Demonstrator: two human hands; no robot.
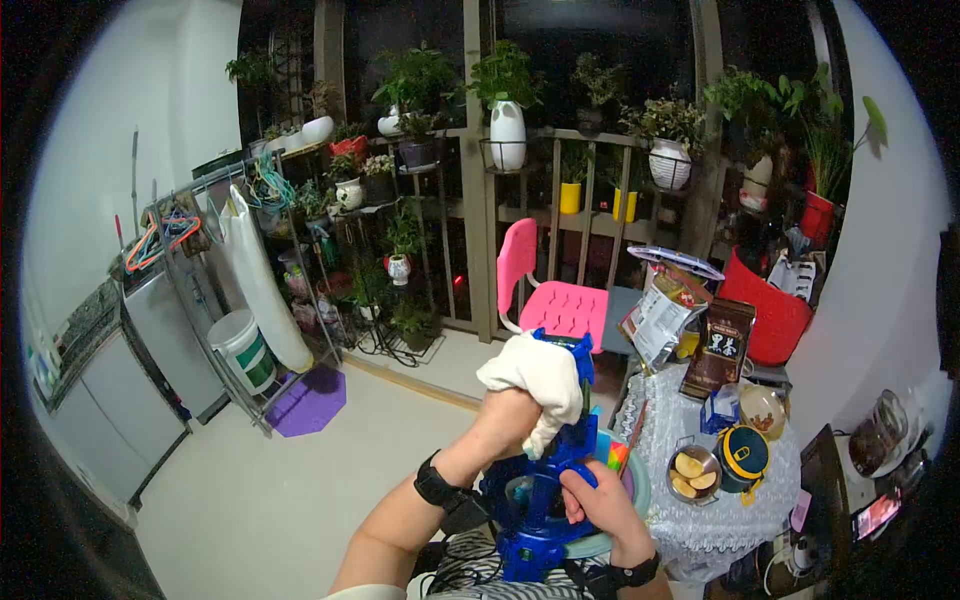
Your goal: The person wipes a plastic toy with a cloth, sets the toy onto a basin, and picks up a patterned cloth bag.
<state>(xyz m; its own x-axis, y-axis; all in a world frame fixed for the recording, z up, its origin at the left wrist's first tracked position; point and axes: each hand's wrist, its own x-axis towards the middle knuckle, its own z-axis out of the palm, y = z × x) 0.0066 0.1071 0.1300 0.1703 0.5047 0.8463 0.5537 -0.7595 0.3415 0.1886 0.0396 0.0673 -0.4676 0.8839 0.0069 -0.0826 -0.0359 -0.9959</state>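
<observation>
Holding rumpled white cloth (540, 375), angular blue plastic object (576, 438).

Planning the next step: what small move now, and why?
Probably slide the white cloth along the blue object: the cloth, covering much of the left hand, sits at its upper part, while the right hand grips it lower, seemingly steadying it.

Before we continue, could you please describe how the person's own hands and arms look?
The left hand and right hand each have a black band at the wrist; the left arm is bare up to a pale sleeve edge.
</observation>
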